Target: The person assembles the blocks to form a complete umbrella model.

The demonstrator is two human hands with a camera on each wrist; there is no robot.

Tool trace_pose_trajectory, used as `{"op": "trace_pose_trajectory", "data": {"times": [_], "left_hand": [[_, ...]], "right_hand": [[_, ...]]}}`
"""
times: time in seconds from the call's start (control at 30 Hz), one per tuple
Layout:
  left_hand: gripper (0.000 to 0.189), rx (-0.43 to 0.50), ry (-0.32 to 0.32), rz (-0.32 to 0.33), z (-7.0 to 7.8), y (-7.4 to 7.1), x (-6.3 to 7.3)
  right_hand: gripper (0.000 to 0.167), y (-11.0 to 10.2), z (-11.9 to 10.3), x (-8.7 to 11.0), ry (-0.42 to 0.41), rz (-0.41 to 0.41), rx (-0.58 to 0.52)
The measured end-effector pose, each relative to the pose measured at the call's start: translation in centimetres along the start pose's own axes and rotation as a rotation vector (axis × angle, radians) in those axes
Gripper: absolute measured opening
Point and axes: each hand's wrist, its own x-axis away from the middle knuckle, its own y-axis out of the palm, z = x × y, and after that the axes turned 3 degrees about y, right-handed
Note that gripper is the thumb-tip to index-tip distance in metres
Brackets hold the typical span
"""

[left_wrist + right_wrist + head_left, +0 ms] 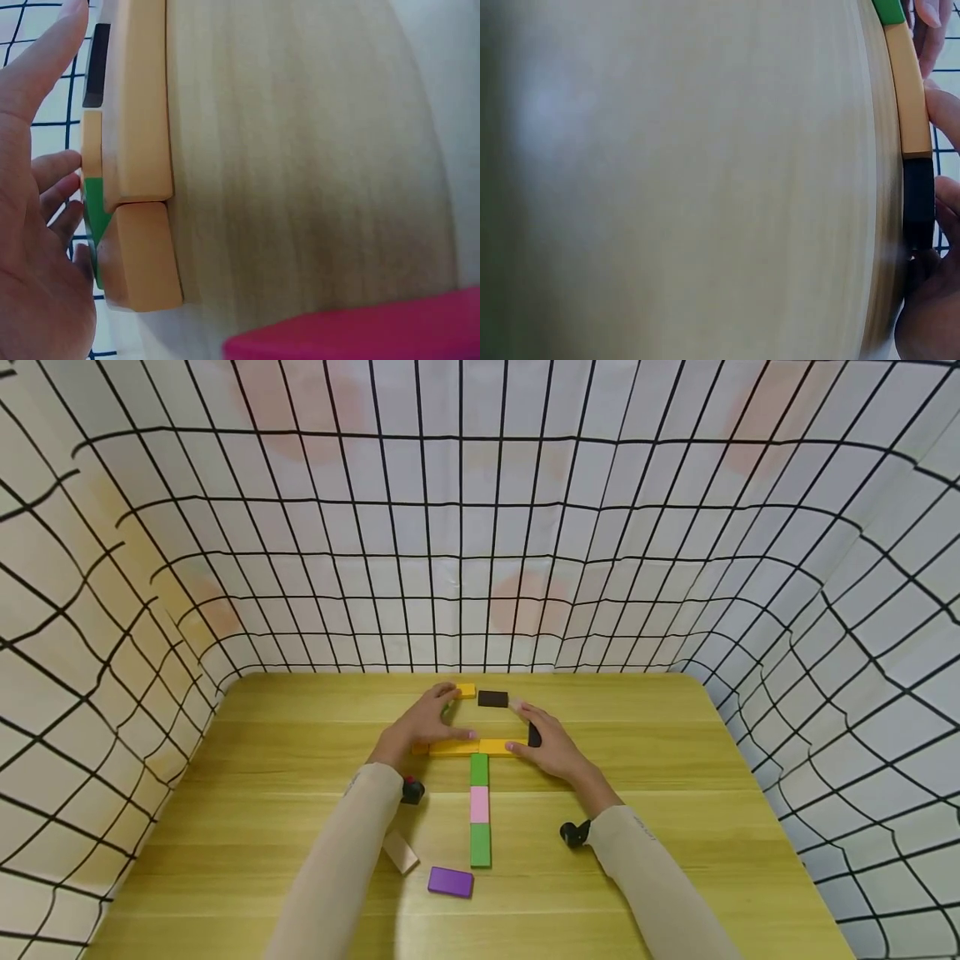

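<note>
My left hand (pixel 427 717) reaches round the left end of the block figure, fingers spread and loosely bent. Its fingertips lie beside a yellow block (pixel 467 691) and a green block (pixel 96 217); its thumb extends over a row of orange blocks (pixel 453 747). Opposite, my right hand (pixel 557 750) spans the right end. Its thumb touches an orange block (pixel 493 747), and its forefinger is at a small pale block (pixel 516 703). Partly under this hand shows a black block (pixel 534 735). Another black block (pixel 492 699) lies at the back, between the hands.
Below the orange row, a green block (pixel 479 769), a pink block (pixel 479 804) and another green block (pixel 481 845) form a column. A purple block (pixel 451 882) and a beige block (pixel 401 852) lie nearer. Black wire mesh (pixel 461 556) bounds the wooden table (pixel 300 827).
</note>
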Motion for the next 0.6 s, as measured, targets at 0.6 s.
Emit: {"op": "trace_pose_trajectory", "data": {"times": [0.6], "left_hand": [[0.109,-0.035,0.016,-0.014,0.55,0.24,0.44]], "right_hand": [[0.085,0.02,-0.23,0.07,0.01,0.0,-0.001]]}}
